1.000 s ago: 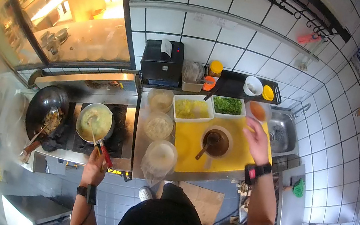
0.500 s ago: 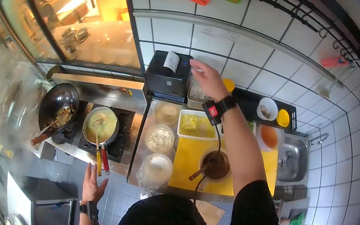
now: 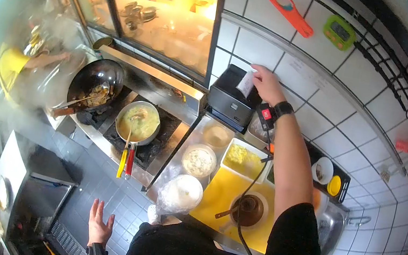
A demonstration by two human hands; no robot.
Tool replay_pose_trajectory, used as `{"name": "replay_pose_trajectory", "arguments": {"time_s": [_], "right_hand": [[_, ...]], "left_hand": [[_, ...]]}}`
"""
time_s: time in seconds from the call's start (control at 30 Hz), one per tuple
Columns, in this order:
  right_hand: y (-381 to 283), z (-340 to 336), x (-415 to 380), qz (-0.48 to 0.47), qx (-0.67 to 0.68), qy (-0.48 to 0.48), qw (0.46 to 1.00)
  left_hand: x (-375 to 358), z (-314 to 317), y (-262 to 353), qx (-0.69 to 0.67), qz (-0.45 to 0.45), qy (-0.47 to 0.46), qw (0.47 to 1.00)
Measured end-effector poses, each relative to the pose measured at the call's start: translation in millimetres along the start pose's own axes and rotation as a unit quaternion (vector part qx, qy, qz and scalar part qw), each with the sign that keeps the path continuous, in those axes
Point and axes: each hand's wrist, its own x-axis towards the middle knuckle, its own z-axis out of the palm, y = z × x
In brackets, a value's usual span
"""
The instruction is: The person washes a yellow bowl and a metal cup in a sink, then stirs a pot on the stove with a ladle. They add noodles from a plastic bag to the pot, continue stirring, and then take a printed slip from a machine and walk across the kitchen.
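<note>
A black receipt printer (image 3: 224,103) stands against the tiled wall, with a white paper receipt (image 3: 245,84) sticking up out of its top. My right hand (image 3: 269,86) is at the printer, its fingers closed on the receipt's upper right edge. Low on the left, my left hand (image 3: 99,229) hangs over the floor, fingers spread and holding nothing. On the stove, a pot (image 3: 137,122) of yellowish food has a yellow-handled utensil (image 3: 123,160) leaning in it, beside a red handle (image 3: 129,163).
A dark wok (image 3: 96,81) of food sits on the left burner. A yellow cutting board (image 3: 213,200) carries a brown sauce bowl (image 3: 248,211) and a white tray (image 3: 244,170). Several tubs line the counter. A person in yellow (image 3: 11,66) stands amid steam at far left.
The view has swung, shifting the scene rightward and tilting it. My right hand has come from beside the printer onto the receipt and closed on it. My left hand is now farther from the pot handles.
</note>
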Motion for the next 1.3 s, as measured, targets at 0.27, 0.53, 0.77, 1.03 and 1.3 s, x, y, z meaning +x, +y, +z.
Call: {"name": "replay_pose_trajectory", "arguments": {"time_s": [0.27, 0.53, 0.77, 1.03, 1.3], "right_hand": [[-74, 3, -19, 0.041, 0.352, 0.053, 0.934], [-161, 65, -66, 0.079, 0.555, -0.060, 0.826], [-226, 159, -113, 0.128, 0.577, -0.172, 0.788], [-319, 273, -172, 0.086, 0.508, -0.313, 0.798], [-421, 405, -247, 0.097, 0.448, -0.412, 0.788]], "left_hand": [[12, -9, 18, -0.031, 0.011, 0.022, 0.999], [55, -38, 67, -0.095, 0.090, 0.063, 0.989], [76, -38, 57, -0.362, 0.024, 0.066, 0.929], [75, -67, -7, -0.674, -0.065, 0.075, 0.732], [20, -89, -150, -0.576, -0.166, 0.144, 0.788]]}}
